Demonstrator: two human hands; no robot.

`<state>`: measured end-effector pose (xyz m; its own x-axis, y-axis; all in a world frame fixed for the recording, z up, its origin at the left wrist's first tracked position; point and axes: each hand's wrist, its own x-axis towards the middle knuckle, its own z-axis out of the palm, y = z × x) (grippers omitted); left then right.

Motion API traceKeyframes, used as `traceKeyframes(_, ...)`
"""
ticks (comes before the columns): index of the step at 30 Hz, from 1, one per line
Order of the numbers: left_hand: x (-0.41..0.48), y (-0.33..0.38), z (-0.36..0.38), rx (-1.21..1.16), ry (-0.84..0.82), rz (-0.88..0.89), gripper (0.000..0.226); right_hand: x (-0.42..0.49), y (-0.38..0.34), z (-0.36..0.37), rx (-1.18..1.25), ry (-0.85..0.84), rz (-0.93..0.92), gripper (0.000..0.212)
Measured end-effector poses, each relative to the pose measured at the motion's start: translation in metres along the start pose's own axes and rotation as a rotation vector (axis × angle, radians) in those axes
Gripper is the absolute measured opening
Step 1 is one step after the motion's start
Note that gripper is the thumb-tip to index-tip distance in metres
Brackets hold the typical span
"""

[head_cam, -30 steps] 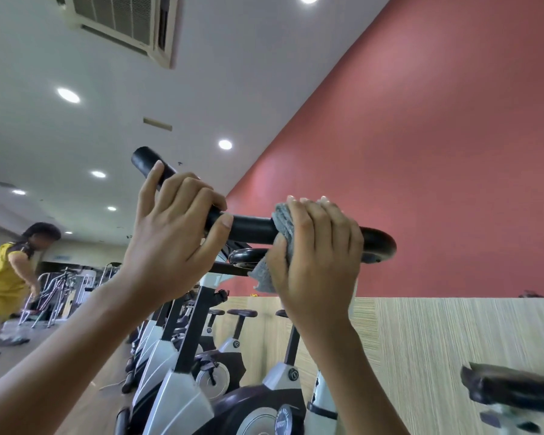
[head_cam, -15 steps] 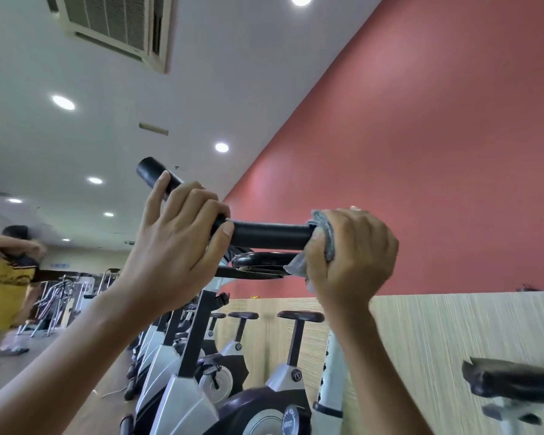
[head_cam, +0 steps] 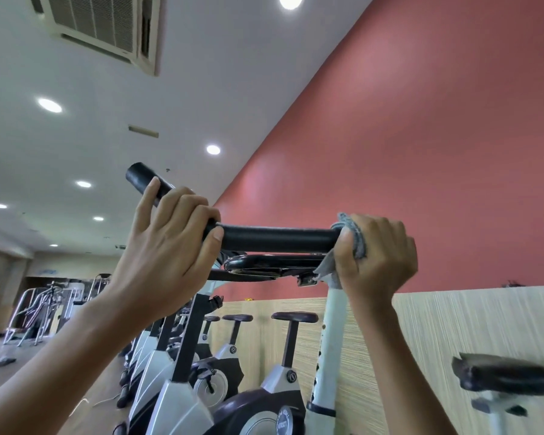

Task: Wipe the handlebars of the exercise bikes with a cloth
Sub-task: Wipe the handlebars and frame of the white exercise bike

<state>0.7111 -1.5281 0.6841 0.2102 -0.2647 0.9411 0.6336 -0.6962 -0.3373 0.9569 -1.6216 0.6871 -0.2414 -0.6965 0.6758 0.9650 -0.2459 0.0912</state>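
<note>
Here, the black handlebar [head_cam: 277,238] runs across the centre of the view, with its left section angled up to a round capped end. The left hand [head_cam: 167,246] grasps the bar at the bend. Its fingers curl over the top and its thumb presses the underside. The right hand [head_cam: 380,259] is clenched round the right end of the bar, with the grey cloth [head_cam: 355,237] trapped between palm and bar. The cloth wraps the bar end, and a loose corner hangs below the thumb. The padded section between the two hands is bare.

A second, glossy black loop [head_cam: 274,265] sits just beneath the bar. A white post [head_cam: 330,340] descends from below the right hand. It appears to carry the handlebar, but the joint is hidden behind the hand and cloth.

A row of exercise bikes [head_cam: 220,365] recedes to the left along a light wood-grain panel [head_cam: 453,324], each with a dark saddle [head_cam: 294,317] on an upright stem. Another saddle [head_cam: 503,375] stands at the lower right. A red wall [head_cam: 421,152] rises above the panel. The ceiling holds an air-conditioning unit [head_cam: 104,29] and round recessed lights [head_cam: 213,149]. Metal-framed equipment [head_cam: 41,309] stands at the far left.
</note>
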Motion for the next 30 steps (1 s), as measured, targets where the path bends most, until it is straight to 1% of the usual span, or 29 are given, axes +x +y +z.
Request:
traceKeyframes(2, 0.000, 0.000, 0.000, 0.003, -0.012, -0.006, 0.038, -0.002, -0.014, 0.001, -0.017, 0.004, 0.107, 0.033)
traceKeyframes(3, 0.000, 0.000, 0.000, 0.002, -0.015, -0.008, 0.038, -0.004, -0.023, 0.003, -0.030, -0.002, 0.102, 0.031)
traceKeyframes(6, 0.000, -0.001, -0.001, -0.001, -0.015, -0.007, 0.038, -0.003, -0.039, 0.002, -0.018, -0.059, -0.039, 0.027)
traceKeyframes(7, 0.000, -0.001, -0.001, -0.003, -0.013, -0.006, 0.037, -0.002, -0.039, 0.001, -0.004, -0.083, -0.061, 0.026)
traceKeyframes(11, 0.000, 0.000, 0.002, -0.010, 0.019, -0.017, 0.037, -0.001, -0.032, -0.011, 0.059, -0.185, -0.071, 0.029)
traceKeyframes(14, 0.000, 0.002, 0.006, -0.026, 0.051, -0.036, 0.037, 0.007, -0.042, -0.017, 0.085, -0.276, -0.006, 0.031)
traceKeyframes(17, 0.001, 0.004, 0.008, -0.053, 0.080, -0.055, 0.037, 0.009, -0.063, -0.012, 0.004, -0.334, 0.098, 0.031)
traceKeyframes(19, 0.001, 0.005, 0.008, -0.061, 0.087, -0.061, 0.036, 0.006, -0.067, -0.007, -0.018, -0.278, 0.102, 0.032)
traceKeyframes(20, 0.000, 0.006, 0.008, -0.063, 0.086, -0.062, 0.036, 0.005, -0.063, -0.004, -0.002, -0.214, 0.074, 0.033)
traceKeyframes(22, 0.001, 0.007, 0.008, -0.063, 0.077, -0.067, 0.036, 0.004, -0.043, 0.002, 0.054, -0.079, -0.023, 0.030)
traceKeyframes(24, 0.001, 0.008, 0.008, -0.056, 0.062, -0.066, 0.036, 0.002, -0.017, 0.008, 0.119, 0.022, -0.063, 0.028)
traceKeyframes(26, 0.002, 0.008, 0.006, -0.045, 0.053, -0.070, 0.035, -0.003, 0.001, 0.011, 0.213, 0.073, 0.018, 0.030)
traceKeyframes(28, 0.001, 0.009, 0.005, -0.026, 0.046, -0.074, 0.035, -0.008, 0.007, 0.013, 0.356, 0.105, 0.187, 0.032)
traceKeyframes(30, 0.002, 0.014, 0.004, 0.004, 0.030, -0.083, 0.037, -0.008, 0.006, 0.016, 0.486, 0.174, 0.378, 0.033)
